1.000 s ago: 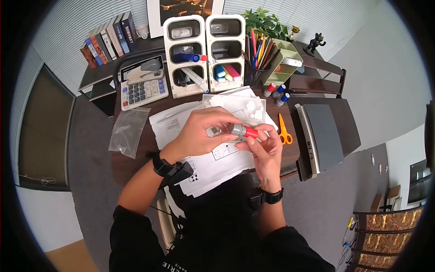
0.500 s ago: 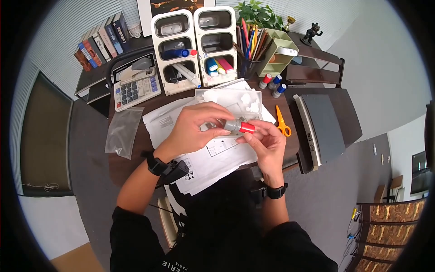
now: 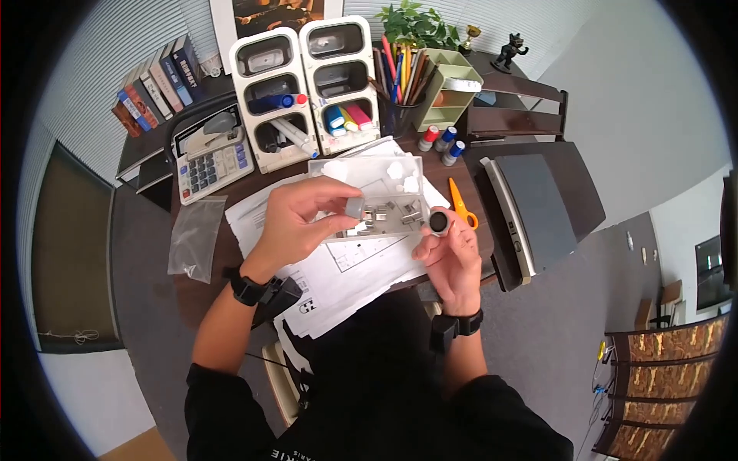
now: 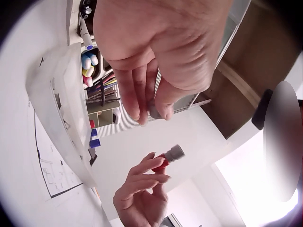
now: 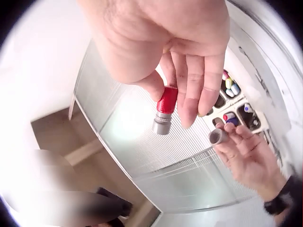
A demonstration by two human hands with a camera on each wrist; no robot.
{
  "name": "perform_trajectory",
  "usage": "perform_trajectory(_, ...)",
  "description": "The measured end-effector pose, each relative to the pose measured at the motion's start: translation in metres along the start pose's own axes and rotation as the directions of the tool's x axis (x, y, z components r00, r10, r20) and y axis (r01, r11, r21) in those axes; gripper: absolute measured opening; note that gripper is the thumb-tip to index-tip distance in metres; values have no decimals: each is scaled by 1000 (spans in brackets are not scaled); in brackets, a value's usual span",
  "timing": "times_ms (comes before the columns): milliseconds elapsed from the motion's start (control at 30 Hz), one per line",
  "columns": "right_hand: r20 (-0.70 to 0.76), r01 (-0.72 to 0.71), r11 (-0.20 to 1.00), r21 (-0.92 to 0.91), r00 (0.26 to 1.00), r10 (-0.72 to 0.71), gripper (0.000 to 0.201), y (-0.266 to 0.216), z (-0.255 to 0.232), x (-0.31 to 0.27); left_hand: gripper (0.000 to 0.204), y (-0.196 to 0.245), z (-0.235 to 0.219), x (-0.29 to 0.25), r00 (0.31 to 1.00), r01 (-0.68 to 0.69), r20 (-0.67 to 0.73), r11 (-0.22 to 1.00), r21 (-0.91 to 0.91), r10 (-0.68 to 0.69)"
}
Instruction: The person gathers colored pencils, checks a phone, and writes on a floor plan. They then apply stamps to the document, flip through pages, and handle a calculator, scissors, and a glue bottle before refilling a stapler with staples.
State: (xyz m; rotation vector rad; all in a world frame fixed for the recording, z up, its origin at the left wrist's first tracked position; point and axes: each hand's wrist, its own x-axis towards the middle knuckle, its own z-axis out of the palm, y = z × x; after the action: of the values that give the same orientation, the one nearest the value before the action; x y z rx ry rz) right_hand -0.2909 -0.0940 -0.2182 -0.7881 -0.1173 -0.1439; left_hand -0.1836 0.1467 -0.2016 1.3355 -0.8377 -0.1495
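Note:
My left hand [image 3: 292,227] pinches a small grey cap [image 3: 354,207] between thumb and fingers, above the left part of a clear plastic box [image 3: 420,170]. To its right my right hand [image 3: 457,261] holds a red and grey stamp [image 5: 166,101] by its red body. The stamp's round dark end faces up in the head view. Cap and stamp are apart, with a gap of about a hand's width between them. Small metal pieces [image 3: 407,211] and white bits [image 3: 395,170] lie in the box.
Paper sheets [image 3: 346,296] lie under the box. Orange scissors [image 3: 461,206] and three capped stamps [image 3: 440,139] are on the right. A calculator [image 3: 206,170], a plastic bag [image 3: 192,242], white pen holders [image 3: 265,96] and a pencil cup [image 3: 397,115] surround the work.
The grey cap has come off the stamp, and my hands have drawn apart. The stamp has turned so its dark end faces up. The head view has shifted slightly.

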Motion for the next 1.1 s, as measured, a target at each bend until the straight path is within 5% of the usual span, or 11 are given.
perform_trajectory(33, -5, 7, 1000, -11, 1000, -7, 37, 1, -2, -1, 38, 0, 1, 0, 1000, -6, 6, 1000, -11, 6)
perform_trajectory(100, 78, -85, 955, 284, 995, 65, 45, 4, -11, -3, 39, 2, 1, 2, 1000, 0, 0, 999, -44, 0)
perform_trajectory(500, 43, -49, 980, 191, 998, 41, 56, -10, -19, -6, 33, 1, 0, 0, 999, -22, -27, 997, -77, 20)
perform_trajectory(1100, -1, 19, 981, 194, 1000, -19, 45, -12, -32, -3, 31, -1, -9, 0, 996, -2, -91, 992, -123, -9)
